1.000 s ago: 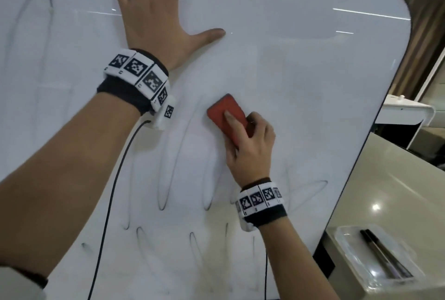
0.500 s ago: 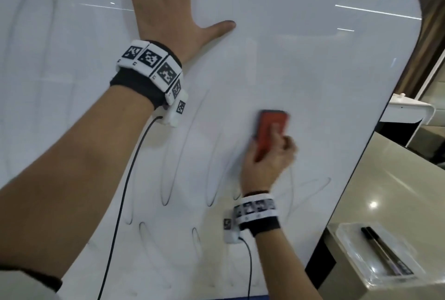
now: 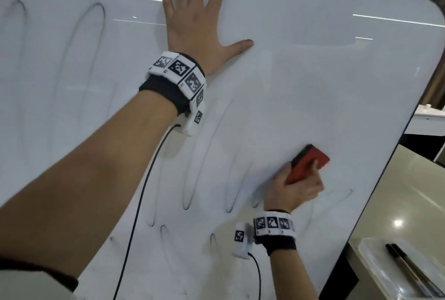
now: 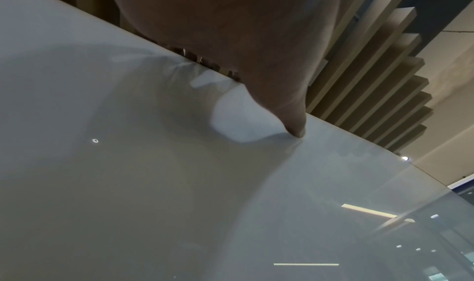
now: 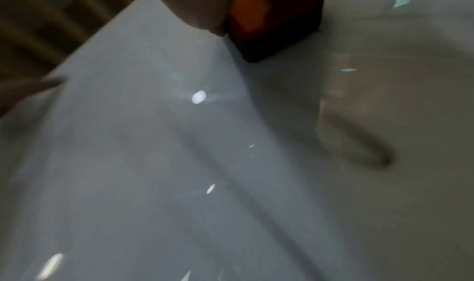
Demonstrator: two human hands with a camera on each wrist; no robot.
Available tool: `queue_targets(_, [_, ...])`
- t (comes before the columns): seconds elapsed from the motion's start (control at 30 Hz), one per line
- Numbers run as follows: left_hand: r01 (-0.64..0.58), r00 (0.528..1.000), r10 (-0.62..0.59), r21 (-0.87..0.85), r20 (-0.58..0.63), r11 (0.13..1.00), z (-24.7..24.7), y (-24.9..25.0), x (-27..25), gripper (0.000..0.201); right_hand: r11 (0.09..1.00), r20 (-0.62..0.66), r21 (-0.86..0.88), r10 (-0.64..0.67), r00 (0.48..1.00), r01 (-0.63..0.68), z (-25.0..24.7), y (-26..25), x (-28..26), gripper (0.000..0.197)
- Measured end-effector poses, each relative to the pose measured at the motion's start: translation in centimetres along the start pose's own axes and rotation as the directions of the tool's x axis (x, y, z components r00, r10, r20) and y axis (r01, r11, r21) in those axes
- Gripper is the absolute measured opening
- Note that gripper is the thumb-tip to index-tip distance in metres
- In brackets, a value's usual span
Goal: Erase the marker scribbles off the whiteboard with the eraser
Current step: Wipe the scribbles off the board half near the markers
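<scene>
A large whiteboard fills the head view, with faint looping marker scribbles across its left and lower parts. My right hand grips a red eraser and presses it against the board at the lower right, just above a thin scribble. My left hand lies flat with spread fingers on the board near its top edge. The left wrist view shows the thumb touching the board. Blurred in the right wrist view, the eraser sits on the board beside a dark stroke.
Right of the board stands a beige counter with a clear tray that holds black markers. A white table shows behind the board's right edge. Cables hang from both wrist bands.
My right hand has swept the eraser to the right and downward across the board, turning it as it went. The left hand stays pressed flat near the top.
</scene>
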State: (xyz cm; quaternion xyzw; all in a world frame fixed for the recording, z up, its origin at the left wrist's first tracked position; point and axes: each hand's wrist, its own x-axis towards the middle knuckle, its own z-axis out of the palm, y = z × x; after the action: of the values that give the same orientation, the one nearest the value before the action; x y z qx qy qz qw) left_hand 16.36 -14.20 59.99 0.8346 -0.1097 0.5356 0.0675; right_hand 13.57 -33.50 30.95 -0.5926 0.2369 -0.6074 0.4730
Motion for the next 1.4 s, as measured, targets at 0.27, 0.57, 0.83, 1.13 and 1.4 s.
queue_targets(0.27, [-0.114, 0.993, 0.113, 0.101, 0.014, 0.988, -1.2, -2.2, 0.7, 0.105, 0.822, 0.411, 0.021, -0.525, 0.745, 0.569, -0.2, 0.8, -4.1, 0.051])
queue_targets(0.57, [-0.047, 0.998, 0.044, 0.060, 0.043, 0.997, -1.2, -0.3, 0.5, 0.103, 0.990, 0.071, -0.089, -0.105, 0.992, 0.112, -1.7, 2.4, -2.8, 0.051])
queue_targets(0.83, [-0.045, 0.999, 0.045, 0.044, -0.005, 0.998, -1.1, -1.2, 0.5, 0.099, 0.694, 0.505, -0.035, -0.608, 0.612, 0.719, -3.6, 4.2, -3.6, 0.054])
queue_targets(1.13, [-0.087, 0.996, 0.086, 0.046, 0.023, 0.995, -2.3, -2.3, -0.3, 0.090, 0.993, -0.104, -0.045, 0.103, 0.989, -0.108, -3.8, 3.1, 6.8, 0.056])
queue_targets(1.4, [0.000, 0.990, -0.008, -0.059, -0.138, 0.998, -2.3, -10.3, -6.0, 0.049, 0.607, 0.500, 0.084, -0.712, 0.494, 0.790, -0.5, 0.7, -6.1, 0.051])
